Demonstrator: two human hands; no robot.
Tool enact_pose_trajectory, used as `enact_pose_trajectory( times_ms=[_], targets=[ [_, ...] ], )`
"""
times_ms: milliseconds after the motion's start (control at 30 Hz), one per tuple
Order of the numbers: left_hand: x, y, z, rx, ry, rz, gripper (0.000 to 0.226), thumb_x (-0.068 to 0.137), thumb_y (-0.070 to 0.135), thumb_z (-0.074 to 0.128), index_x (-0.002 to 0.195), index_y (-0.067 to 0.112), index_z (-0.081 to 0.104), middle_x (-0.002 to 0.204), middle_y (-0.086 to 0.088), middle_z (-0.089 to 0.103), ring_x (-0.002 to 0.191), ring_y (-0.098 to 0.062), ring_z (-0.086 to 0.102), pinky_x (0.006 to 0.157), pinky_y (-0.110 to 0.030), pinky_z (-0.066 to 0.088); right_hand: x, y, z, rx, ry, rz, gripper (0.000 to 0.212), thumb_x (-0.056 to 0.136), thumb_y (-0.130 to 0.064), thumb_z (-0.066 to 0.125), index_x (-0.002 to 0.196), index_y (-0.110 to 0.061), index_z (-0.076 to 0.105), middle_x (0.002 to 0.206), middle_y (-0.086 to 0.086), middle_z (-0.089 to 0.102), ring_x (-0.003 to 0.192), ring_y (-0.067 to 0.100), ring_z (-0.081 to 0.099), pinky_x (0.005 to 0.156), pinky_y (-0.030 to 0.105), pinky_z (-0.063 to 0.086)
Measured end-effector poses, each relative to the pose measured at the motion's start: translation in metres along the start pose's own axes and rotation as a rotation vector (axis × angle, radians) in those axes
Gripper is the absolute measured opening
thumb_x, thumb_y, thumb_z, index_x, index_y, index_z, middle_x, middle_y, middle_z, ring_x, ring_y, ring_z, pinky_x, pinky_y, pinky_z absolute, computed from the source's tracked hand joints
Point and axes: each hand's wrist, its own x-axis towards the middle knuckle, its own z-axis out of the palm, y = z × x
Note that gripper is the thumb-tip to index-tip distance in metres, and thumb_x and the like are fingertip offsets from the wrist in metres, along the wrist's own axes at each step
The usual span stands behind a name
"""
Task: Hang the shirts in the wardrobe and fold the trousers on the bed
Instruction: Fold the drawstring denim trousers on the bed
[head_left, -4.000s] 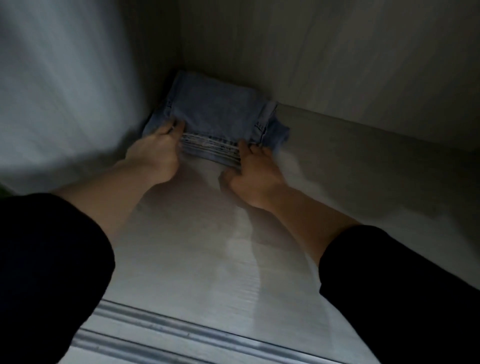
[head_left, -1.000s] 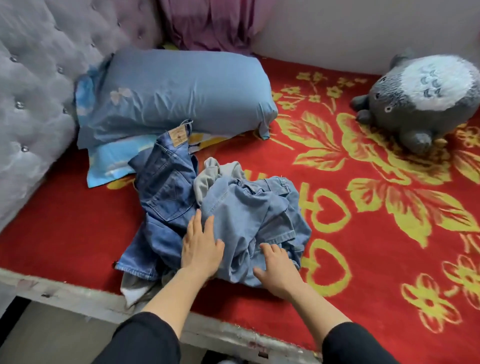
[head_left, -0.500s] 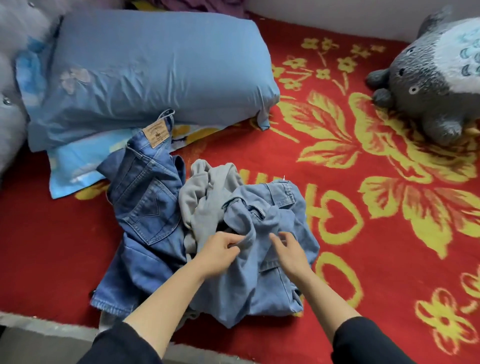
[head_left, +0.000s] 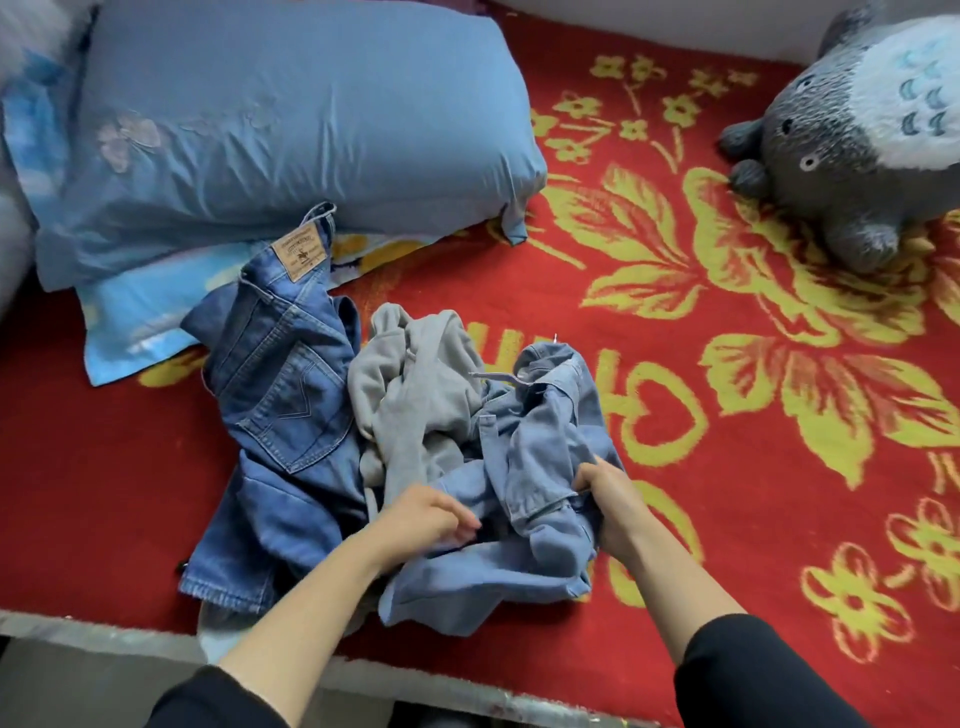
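A heap of clothes lies near the front edge of the bed (head_left: 156, 483), which has a red blanket with yellow flowers. Dark blue jeans (head_left: 280, 395) with a tan label sit on the left of the heap. A crumpled grey garment (head_left: 415, 395) is in the middle. A light blue denim garment (head_left: 524, 467) lies on the right and front. My left hand (head_left: 423, 519) grips a fold of the light denim at its left side. My right hand (head_left: 608, 499) grips the same garment at its right edge. Both forearms reach in from below.
A blue pillow (head_left: 291, 119) lies behind the heap on a patterned pillowcase (head_left: 135, 317). A grey plush toy (head_left: 862, 135) sits at the far right. The bed's pale front rail (head_left: 78, 629) runs along the bottom, with the floor below.
Four seconds ago both hands were pressing folded jeans into a wardrobe shelf corner. Since then I have turned to the bed, and both hands have taken hold of the light denim garment.
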Motion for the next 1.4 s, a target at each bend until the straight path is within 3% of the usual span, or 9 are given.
enact_pose_trajectory(
  times_ms=[167, 367, 467, 567, 767, 900, 1000, 1200, 1400],
  targets=[
    [0.009, 0.007, 0.001, 0.075, 0.499, -0.051, 0.012, 0.088, 0.026, 0.056, 0.091, 0.018, 0.064, 0.072, 0.006, 0.062, 0.083, -0.025, 0.061, 0.066, -0.029, 0.042, -0.041, 0.008, -0.062, 0.036, -0.071, 0.002, 0.04, 0.062, 0.02, 0.023, 0.073, -0.009, 0.047, 0.054, 0.0, 0.034, 0.046, 0.011, 0.033, 0.042, 0.023, 0.025],
    [0.009, 0.02, 0.074, -0.274, -0.127, -0.443, 0.064, 0.072, 0.072, 0.058, 0.114, 0.025, 0.045, 0.095, -0.006, 0.055, 0.071, -0.022, 0.057, 0.058, -0.031, 0.051, -0.094, 0.01, -0.132, 0.075, -0.165, -0.071, 0.047, 0.062, 0.021, 0.029, 0.098, 0.005, 0.053, 0.079, 0.012, 0.037, 0.065, 0.022, 0.032, 0.055, 0.031, 0.023],
    [0.008, 0.033, 0.118, -0.322, -0.206, -0.378, 0.06, 0.064, 0.074, 0.063, 0.097, 0.023, 0.062, 0.095, -0.006, 0.067, 0.083, -0.022, 0.065, 0.069, -0.035, 0.052, -0.119, 0.01, -0.163, 0.135, -0.227, -0.131, 0.047, 0.057, 0.014, 0.038, 0.102, 0.014, 0.052, 0.096, 0.017, 0.037, 0.082, 0.029, 0.031, 0.062, 0.033, 0.027],
    [0.001, 0.049, 0.16, -0.336, -0.204, -0.349, 0.046, 0.061, 0.071, 0.067, 0.069, 0.026, 0.063, 0.06, 0.001, 0.05, 0.052, -0.015, 0.045, 0.057, -0.025, 0.04, -0.138, 0.003, -0.199, 0.262, -0.281, -0.228, 0.046, 0.053, 0.011, 0.042, 0.092, 0.001, 0.062, 0.081, 0.012, 0.049, 0.071, 0.026, 0.043, 0.061, 0.03, 0.037],
    [0.002, 0.06, 0.241, -0.663, -0.019, -0.324, 0.062, 0.076, 0.057, 0.067, 0.112, 0.007, 0.061, 0.101, -0.015, 0.067, 0.098, -0.033, 0.064, 0.079, -0.042, 0.054, -0.168, -0.02, -0.263, 0.296, -0.525, -0.378, 0.047, 0.053, 0.013, 0.04, 0.079, -0.007, 0.073, 0.065, 0.004, 0.064, 0.055, 0.014, 0.06, 0.05, 0.022, 0.049],
    [0.001, 0.071, 0.302, -0.664, 0.159, -0.222, 0.028, 0.087, 0.034, 0.063, 0.098, 0.01, 0.053, 0.069, -0.006, 0.057, 0.051, -0.015, 0.057, 0.051, -0.025, 0.051, -0.183, -0.027, -0.331, 0.188, -0.634, -0.372, 0.047, 0.051, 0.011, 0.039, 0.079, -0.005, 0.074, 0.064, 0.004, 0.066, 0.055, 0.014, 0.063, 0.05, 0.022, 0.051],
    [-0.002, 0.086, 0.365, -0.696, 0.115, -0.172, 0.012, 0.093, 0.012, 0.048, 0.083, 0.013, 0.052, 0.067, 0.0, 0.057, 0.048, -0.01, 0.056, 0.043, -0.02, 0.043, -0.183, -0.028, -0.393, 0.157, -0.477, -0.411, 0.051, 0.05, 0.013, 0.039, 0.081, -0.005, 0.074, 0.068, 0.007, 0.067, 0.058, 0.017, 0.063, 0.052, 0.021, 0.051],
    [-0.026, 0.109, 0.468, -0.64, -0.175, -0.094, 0.011, 0.086, 0.015, 0.052, 0.078, 0.022, 0.053, 0.075, 0.007, 0.071, 0.076, -0.005, 0.069, 0.079, -0.033, 0.042, -0.157, -0.066, -0.456, -0.092, 0.116, -0.641, 0.057, 0.06, 0.023, 0.034, 0.087, -0.011, 0.071, 0.077, 0.008, 0.063, 0.07, 0.02, 0.056, 0.062, 0.029, 0.042],
    [-0.025, 0.147, 0.519, -0.677, -0.512, 0.079, 0.016, 0.091, 0.016, 0.056, 0.092, 0.023, 0.071, 0.103, 0.004, 0.071, 0.101, -0.008, 0.065, 0.09, -0.042, 0.047, -0.144, -0.127, -0.435, -0.061, 0.005, -0.815, 0.039, 0.063, 0.019, 0.034, 0.077, 0.004, 0.067, 0.077, 0.016, 0.062, 0.071, 0.025, 0.054, 0.065, 0.032, 0.043]
  ],
)
